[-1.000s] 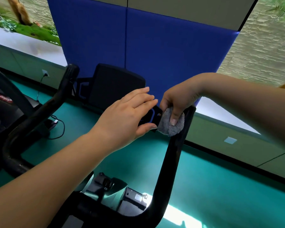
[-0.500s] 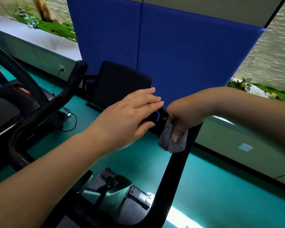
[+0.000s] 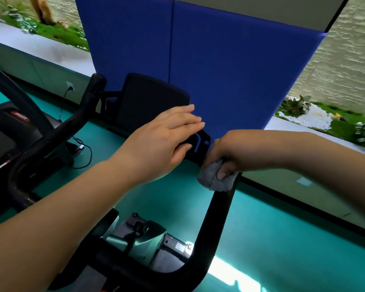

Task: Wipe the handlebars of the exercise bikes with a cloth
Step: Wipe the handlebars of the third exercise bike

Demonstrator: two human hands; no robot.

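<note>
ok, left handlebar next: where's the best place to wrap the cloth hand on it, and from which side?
Probably the straight upper stretch of the left handlebar, just below its rounded tip. Come from above, curling the fingers down round it: the bar is a bare round tube rising away from the person, clear on both sides. The right hand grips the cloth on the right handlebar that way.

One head-worn wide-angle view looks forward and down from close above the bike's handlebar (image 3: 217,213), with both forearms entering from the lower edges and a blue wall panel (image 3: 230,70) filling the upper centre.
</note>
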